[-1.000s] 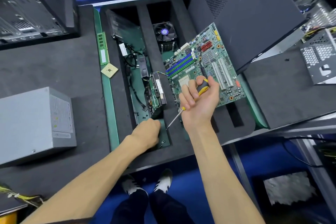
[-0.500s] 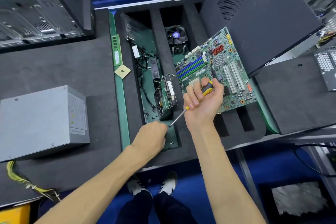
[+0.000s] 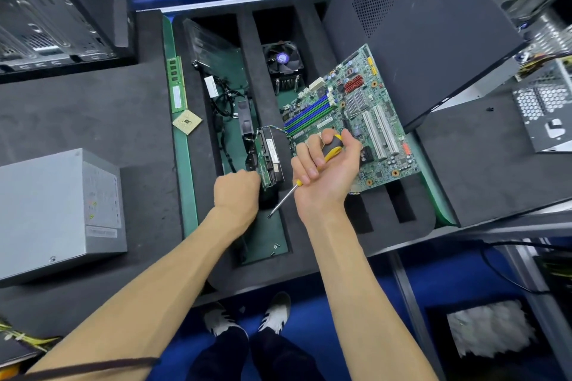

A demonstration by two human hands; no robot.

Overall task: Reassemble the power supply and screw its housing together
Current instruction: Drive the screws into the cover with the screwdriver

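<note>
While the grey power supply (image 3: 58,213) is sitting closed on the foam bench (image 3: 93,120), well apart to the left of both hands, it is looking like a rigid, fairly heavy, slick-walled metal box, best held by opposite side walls. The right hand (image 3: 325,170) is gripping a yellow-handled screwdriver (image 3: 309,173). The left hand (image 3: 236,192) is curling closed above loose screws (image 3: 275,249) in the tray (image 3: 266,235); its contents I cannot tell.
</note>
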